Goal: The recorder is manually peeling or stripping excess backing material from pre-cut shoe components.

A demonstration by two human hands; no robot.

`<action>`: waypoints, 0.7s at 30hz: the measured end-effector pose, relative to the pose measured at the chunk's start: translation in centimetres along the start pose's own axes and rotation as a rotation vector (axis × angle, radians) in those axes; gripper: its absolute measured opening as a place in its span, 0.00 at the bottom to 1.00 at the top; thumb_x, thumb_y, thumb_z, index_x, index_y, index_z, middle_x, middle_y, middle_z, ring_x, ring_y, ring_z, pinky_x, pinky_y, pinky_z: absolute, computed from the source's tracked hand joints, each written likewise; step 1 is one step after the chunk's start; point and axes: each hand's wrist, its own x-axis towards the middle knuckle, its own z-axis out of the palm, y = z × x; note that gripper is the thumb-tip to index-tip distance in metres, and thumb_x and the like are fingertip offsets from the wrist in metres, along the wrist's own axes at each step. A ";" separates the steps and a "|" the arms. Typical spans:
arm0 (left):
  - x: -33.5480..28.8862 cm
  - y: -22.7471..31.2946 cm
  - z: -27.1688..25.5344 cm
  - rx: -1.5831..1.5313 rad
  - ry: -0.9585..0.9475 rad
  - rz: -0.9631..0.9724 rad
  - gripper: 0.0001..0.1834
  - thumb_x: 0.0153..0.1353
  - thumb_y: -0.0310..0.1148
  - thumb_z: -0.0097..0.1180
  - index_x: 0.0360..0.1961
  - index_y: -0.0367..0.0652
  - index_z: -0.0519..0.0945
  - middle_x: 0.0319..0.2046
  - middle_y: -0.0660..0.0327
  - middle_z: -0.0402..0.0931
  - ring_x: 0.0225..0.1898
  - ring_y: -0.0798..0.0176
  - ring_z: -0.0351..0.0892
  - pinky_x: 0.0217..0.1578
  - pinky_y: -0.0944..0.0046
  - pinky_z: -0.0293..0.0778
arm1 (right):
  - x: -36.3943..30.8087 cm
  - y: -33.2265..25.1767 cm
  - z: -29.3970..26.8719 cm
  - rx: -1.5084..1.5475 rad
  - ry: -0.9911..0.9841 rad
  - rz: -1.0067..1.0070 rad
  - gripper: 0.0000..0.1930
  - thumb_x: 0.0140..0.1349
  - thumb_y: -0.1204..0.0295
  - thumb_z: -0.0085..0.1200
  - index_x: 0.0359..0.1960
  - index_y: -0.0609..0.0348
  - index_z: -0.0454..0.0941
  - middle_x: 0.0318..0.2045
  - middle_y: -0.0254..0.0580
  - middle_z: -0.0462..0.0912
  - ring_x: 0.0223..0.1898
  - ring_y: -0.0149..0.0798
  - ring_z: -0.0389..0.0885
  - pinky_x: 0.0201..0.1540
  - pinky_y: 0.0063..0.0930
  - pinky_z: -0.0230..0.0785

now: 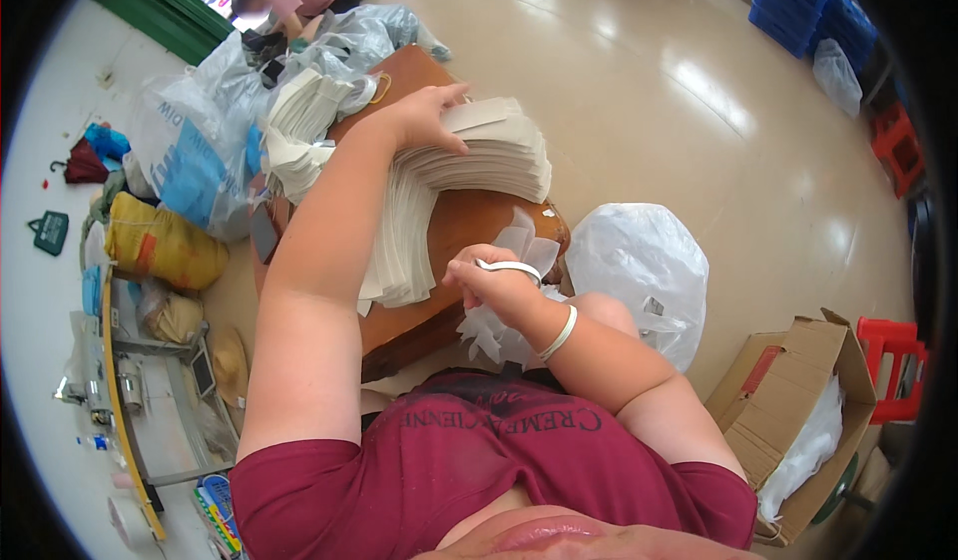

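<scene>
A long curved stack of off-white flat pieces (404,216), paper or cloth I cannot tell, lies across a brown wooden table (469,231). My left hand (427,119) rests on the far part of this stack, its thumb and fingers spread apart. Close to the table's near right edge is my right hand (489,276), fingers curled in; what they hold, if anything, is hidden. A white band (509,265) loops round that hand, and a second white band (561,333) circles the wrist. Behind my left forearm sits another bundle of off-white pieces (304,111).
A clear plastic bag (639,271) stands right of the table, with an open cardboard box (788,400) and red stool (893,360) beyond. Large plastic bags (200,151) crowd the far left. A person (299,1) bends over at the back. Blue crates (798,6) stand far right.
</scene>
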 end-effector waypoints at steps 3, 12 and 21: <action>0.0 -1.0 0.8 0.068 0.131 0.099 0.48 0.39 0.38 0.75 0.65 0.43 0.70 0.55 0.51 0.74 0.59 0.53 0.72 0.61 0.61 0.66 | 0.0 -0.2 0.1 -0.004 -0.004 0.024 0.12 0.65 0.65 0.56 0.29 0.61 0.79 0.21 0.34 0.79 0.19 0.27 0.72 0.24 0.23 0.64; -0.1 -0.8 1.4 -0.152 0.057 0.146 0.38 0.47 0.34 0.73 0.63 0.51 0.75 0.58 0.55 0.73 0.60 0.59 0.71 0.62 0.60 0.66 | -0.1 -0.3 1.0 0.000 0.033 0.059 0.12 0.64 0.64 0.56 0.28 0.59 0.79 0.23 0.34 0.80 0.19 0.27 0.73 0.24 0.23 0.64; -4.3 -1.0 -1.8 -0.600 0.232 -0.005 0.41 0.53 0.42 0.70 0.67 0.48 0.68 0.63 0.47 0.69 0.63 0.54 0.70 0.62 0.59 0.65 | 0.1 0.2 1.5 -0.031 0.079 0.116 0.11 0.63 0.65 0.57 0.27 0.57 0.78 0.27 0.35 0.83 0.19 0.27 0.73 0.24 0.23 0.65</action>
